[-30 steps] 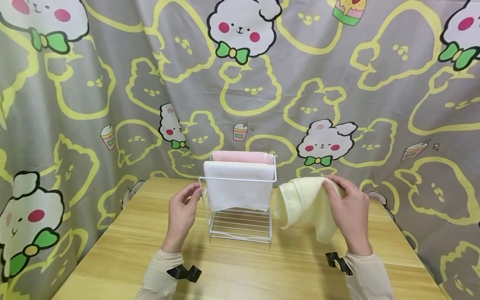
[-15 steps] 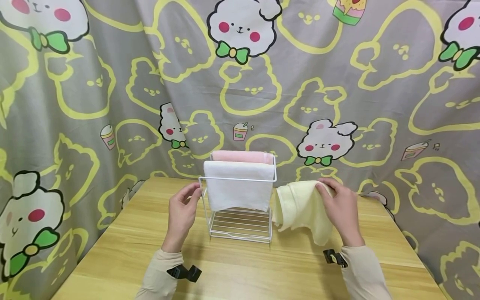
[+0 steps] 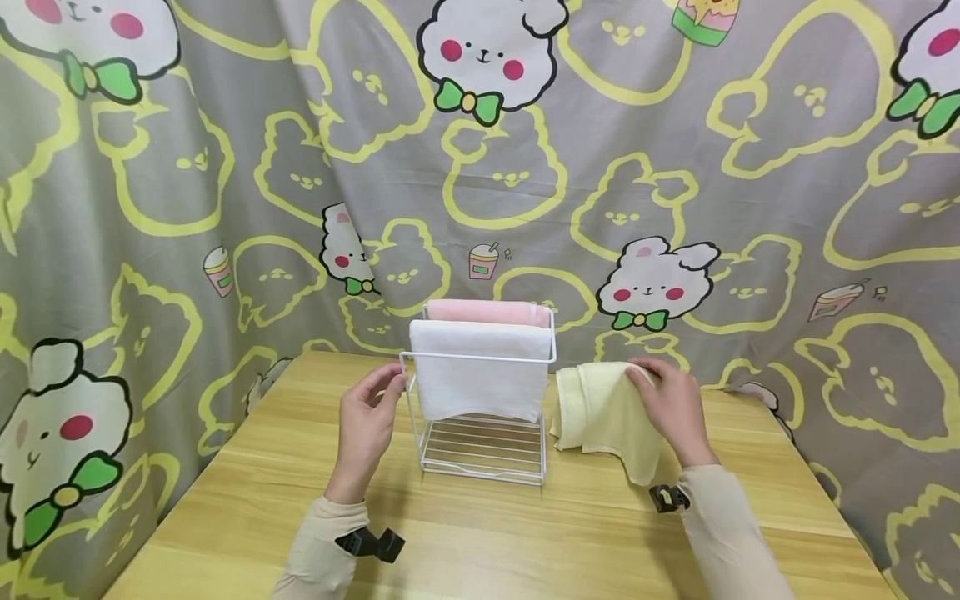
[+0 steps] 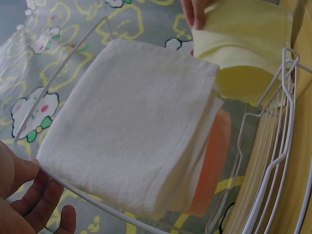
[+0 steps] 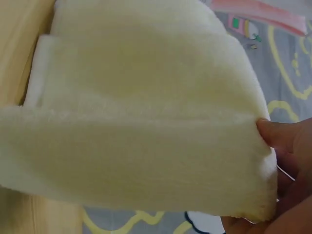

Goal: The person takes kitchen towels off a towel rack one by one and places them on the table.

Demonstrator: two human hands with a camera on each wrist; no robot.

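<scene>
A small white wire rack (image 3: pixel 480 477) stands on the table with a white towel (image 3: pixel 480 375) draped over one bar and a pink towel (image 3: pixel 487 312) over the bar behind it. My left hand (image 3: pixel 367 425) pinches the rack's left upright between thumb and fingers; the left wrist view shows the thumb at the wire beside the white towel (image 4: pixel 126 117). To the right of the rack, my right hand (image 3: pixel 675 408) pinches the top edge of a pale yellow towel (image 3: pixel 607 408), which hangs folded down near the table. The right wrist view shows the thumb on the edge of the yellow towel (image 5: pixel 146 156).
The wooden table (image 3: pixel 480 542) extends in front of the rack and to both sides. A grey patterned curtain (image 3: pixel 525 192) hangs close behind the table and along its sides. The rack's lower shelf of wires sits beneath the towels.
My right hand has moved left, bringing the yellow towel closer to the rack's right side, where it hangs straighter. The left hand keeps its hold on the rack, which stays in place.
</scene>
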